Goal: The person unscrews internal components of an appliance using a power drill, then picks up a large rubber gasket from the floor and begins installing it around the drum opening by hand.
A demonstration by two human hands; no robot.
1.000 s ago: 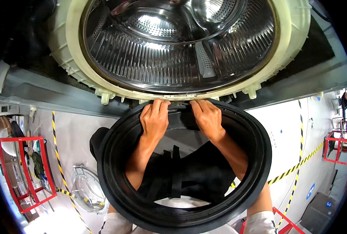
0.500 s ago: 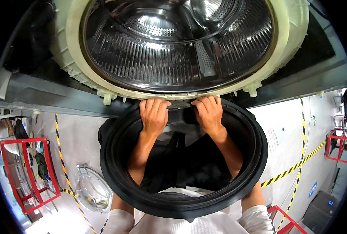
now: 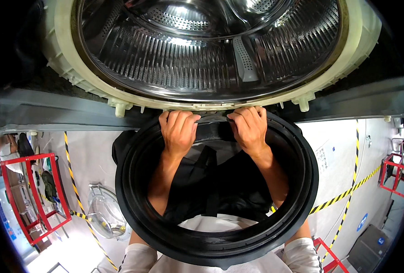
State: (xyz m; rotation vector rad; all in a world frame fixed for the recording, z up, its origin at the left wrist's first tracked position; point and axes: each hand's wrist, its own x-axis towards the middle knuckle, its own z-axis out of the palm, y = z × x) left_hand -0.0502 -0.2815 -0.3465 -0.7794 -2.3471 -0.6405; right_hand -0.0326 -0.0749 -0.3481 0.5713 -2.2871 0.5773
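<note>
A large black rubber door gasket hangs in front of me, with both my forearms passing through its opening. Its far edge meets the bottom of the cream plastic rim around a washing machine's steel drum. My left hand grips that far edge left of centre, fingers curled over it. My right hand pinches the same edge a little to the right. The fingertips of both hands are partly hidden against the rim. The near side of the gasket hangs loose, close to my body.
A grey metal beam runs beneath the drum on both sides. On the floor at left lies a round clear door glass. Red metal frames stand left and right. Yellow-black tape marks the pale floor. A dark grey box sits lower right.
The drum and its rim appear larger and closer in view. My right hand has shifted slightly right along the gasket edge; both hands keep their grip.
</note>
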